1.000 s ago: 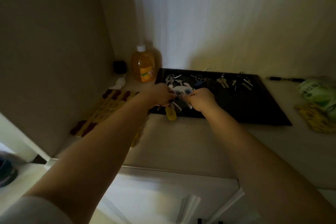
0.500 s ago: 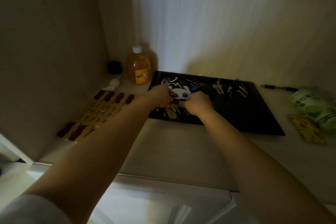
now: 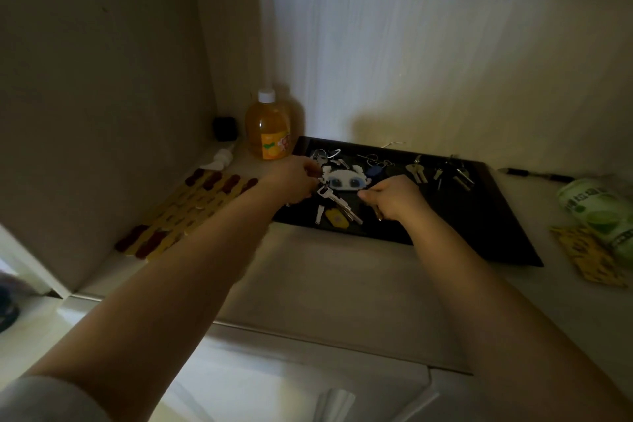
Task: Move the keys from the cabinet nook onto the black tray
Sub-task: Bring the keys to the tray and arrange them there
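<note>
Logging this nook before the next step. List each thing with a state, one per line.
black tray: flat, holding keys
white charm key bunch: lying on tray, between both hands
yellow-tagged key: lying on tray
orange bottle: upright, capped
green pack: on its side
left hand: curled at bunch
right hand: closed

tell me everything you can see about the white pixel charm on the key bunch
The white pixel charm is flat, blocky-edged, like fused beads, with two blue eyes and small side nubs. It lies face up on the black tray, attached to silver keys beside a yellow tag. The left hand is at its left edge; the right hand sits just right.
</note>
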